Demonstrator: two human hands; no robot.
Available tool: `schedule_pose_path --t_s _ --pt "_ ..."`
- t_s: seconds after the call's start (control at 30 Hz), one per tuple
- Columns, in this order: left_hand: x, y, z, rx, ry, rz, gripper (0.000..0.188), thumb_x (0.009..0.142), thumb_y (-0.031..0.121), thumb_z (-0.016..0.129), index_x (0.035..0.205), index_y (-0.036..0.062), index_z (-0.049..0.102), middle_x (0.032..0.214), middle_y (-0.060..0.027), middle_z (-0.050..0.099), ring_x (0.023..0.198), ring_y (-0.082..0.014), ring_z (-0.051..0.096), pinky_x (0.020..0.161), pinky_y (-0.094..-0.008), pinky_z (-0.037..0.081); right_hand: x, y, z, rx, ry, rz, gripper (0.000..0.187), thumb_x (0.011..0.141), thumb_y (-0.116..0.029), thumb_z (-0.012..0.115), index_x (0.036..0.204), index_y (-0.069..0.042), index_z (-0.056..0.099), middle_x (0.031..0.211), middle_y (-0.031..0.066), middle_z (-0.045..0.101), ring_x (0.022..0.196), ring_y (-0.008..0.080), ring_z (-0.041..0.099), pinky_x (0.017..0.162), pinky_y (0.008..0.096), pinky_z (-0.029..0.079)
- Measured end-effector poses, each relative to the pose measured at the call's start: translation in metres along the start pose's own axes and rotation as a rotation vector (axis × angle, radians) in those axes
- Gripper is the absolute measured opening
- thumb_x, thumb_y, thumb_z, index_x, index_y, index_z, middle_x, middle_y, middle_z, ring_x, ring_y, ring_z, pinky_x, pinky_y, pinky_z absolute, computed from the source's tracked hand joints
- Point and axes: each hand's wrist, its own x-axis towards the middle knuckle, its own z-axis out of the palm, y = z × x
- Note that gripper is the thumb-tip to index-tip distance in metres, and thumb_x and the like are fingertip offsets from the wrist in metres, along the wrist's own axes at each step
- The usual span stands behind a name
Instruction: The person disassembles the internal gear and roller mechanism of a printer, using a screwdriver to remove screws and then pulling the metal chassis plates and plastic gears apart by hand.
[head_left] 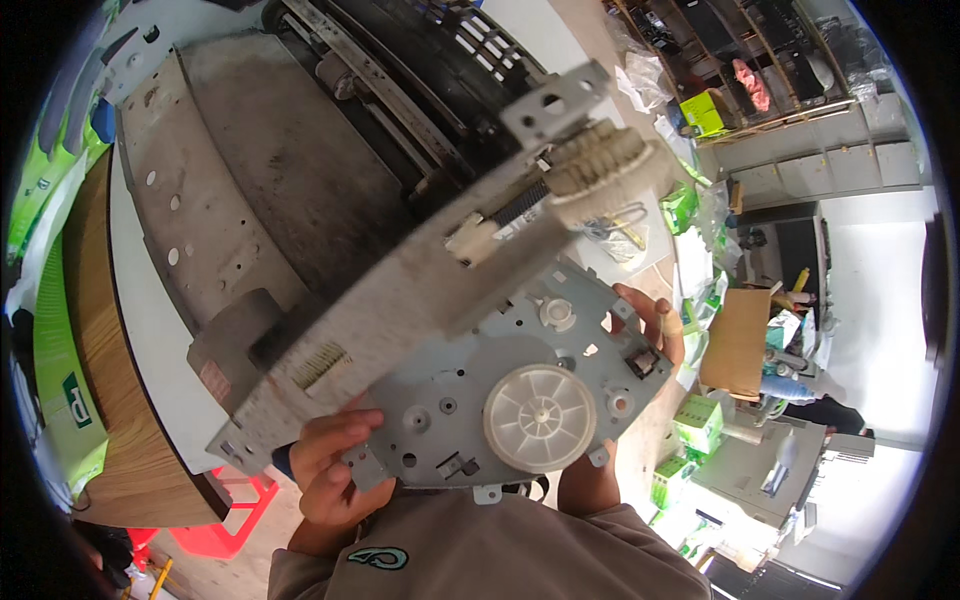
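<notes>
A grey metal plate (450, 440) with punched holes and bent tabs is held tilted close in front of my body. A large white plastic gear (541, 418) is mounted on it, and a smaller white bushing (557, 313) sits higher up. My left hand (335, 465) grips the plate's left corner, fingers curled round the edge. Around the right edge, my right hand (655, 325) is closed, partly hidden behind the metal. Just beyond the plate stands a dusty opened printer chassis (330, 330); off-white gears (605, 170) stick out of its near side, blurred.
The chassis rests on a white-topped table (150, 300) with a wood-grain edge (120, 440). A red stool (225, 515) stands on the floor at lower left. To the right are a cardboard piece (735, 340), green boxes (698, 425) and a shelf of parts (740, 60).
</notes>
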Motion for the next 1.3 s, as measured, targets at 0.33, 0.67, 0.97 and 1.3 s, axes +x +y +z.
schedule_pose_path --t_s 0.33,0.67,0.97,1.3 --pt "0.001 -0.009 0.008 0.37 0.032 0.077 0.059 0.079 -0.009 0.057 0.136 0.0019 0.043 0.117 -0.0244 0.058 0.098 -0.0331 0.067 0.098 -0.054 0.052 0.021 0.01 -0.04 -0.361 -0.427 0.021 0.064 0.069 0.015 0.057 0.131 0.001 0.058 0.13 0.0201 0.061 0.127 0.0387 0.053 0.11 0.0439 0.037" --pt "0.026 0.04 0.006 -0.147 0.1 -0.588 0.069 0.077 -0.022 0.049 0.143 -0.0033 0.039 0.147 -0.0201 0.042 0.131 -0.0336 0.051 0.109 -0.0434 0.043 -0.002 0.01 -0.014 -0.455 -0.337 -0.006 0.066 0.073 0.009 0.058 0.137 -0.005 0.055 0.142 0.0164 0.048 0.135 0.0344 0.043 0.115 0.0449 0.032" --pt "0.017 0.051 0.003 -0.36 0.379 -0.68 0.041 0.094 0.015 0.067 0.127 -0.0047 0.052 0.125 -0.024 0.059 0.12 -0.0365 0.059 0.1 -0.0432 0.051 0.0 0.012 -0.045 -0.476 -0.267 -0.049 0.056 0.081 0.014 0.057 0.134 -0.002 0.056 0.132 0.0172 0.057 0.126 0.0321 0.052 0.109 0.0423 0.039" --pt "0.006 0.029 -0.02 0.235 0.003 -0.13 0.024 0.091 0.012 0.07 0.102 -0.003 0.055 0.109 -0.0234 0.064 0.099 -0.0337 0.068 0.076 -0.0368 0.06 0.064 -0.051 0.001 0.241 -0.337 0.192 0.043 0.088 0.005 0.069 0.126 -0.001 0.05 0.107 0.011 0.064 0.095 0.0163 0.065 0.08 0.0293 0.055"
